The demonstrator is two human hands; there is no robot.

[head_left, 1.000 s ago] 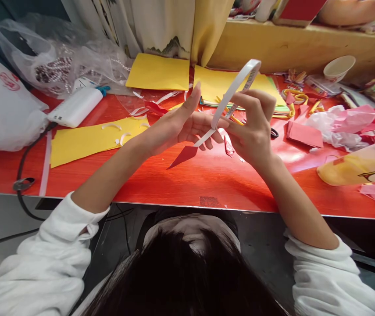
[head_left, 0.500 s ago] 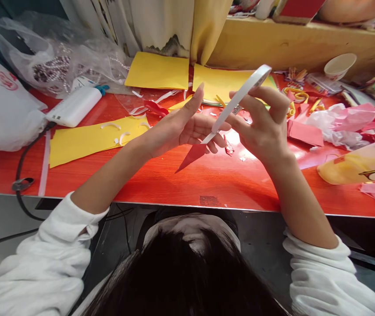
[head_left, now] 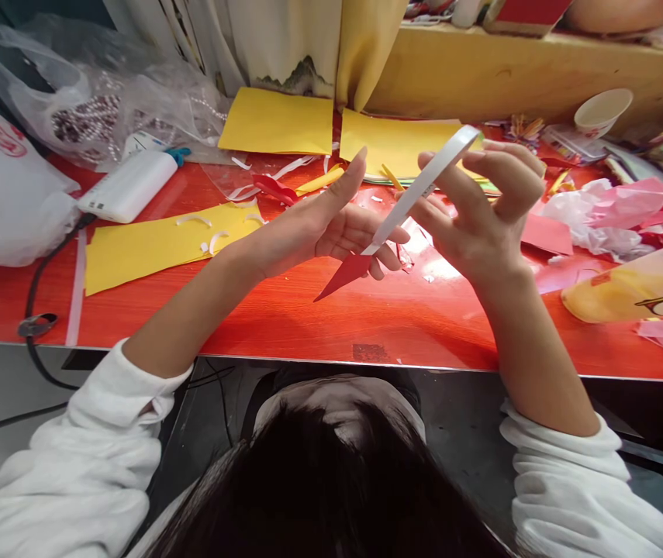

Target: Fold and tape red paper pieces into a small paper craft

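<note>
My left hand is palm up, with its thumb raised and its fingers loosely stretched. A pointed piece of red paper juts out from between its fingers toward me; the exact grip is partly hidden. My right hand has its fingers bent round a narrow roll of white tape, tilted and seen nearly edge-on. The roll's lower end meets the upper edge of the red paper, beside the left fingertips. Both hands are above the red table.
Yellow sheets lie at the back, and yellow strips at left. A white power bank and plastic bags stand left. On the right are crumpled pink paper, a drink cup and a paper cup.
My right hand has shifted right and its fingers have spread a little on the tape roll. The left hand and the red paper have moved only slightly.
</note>
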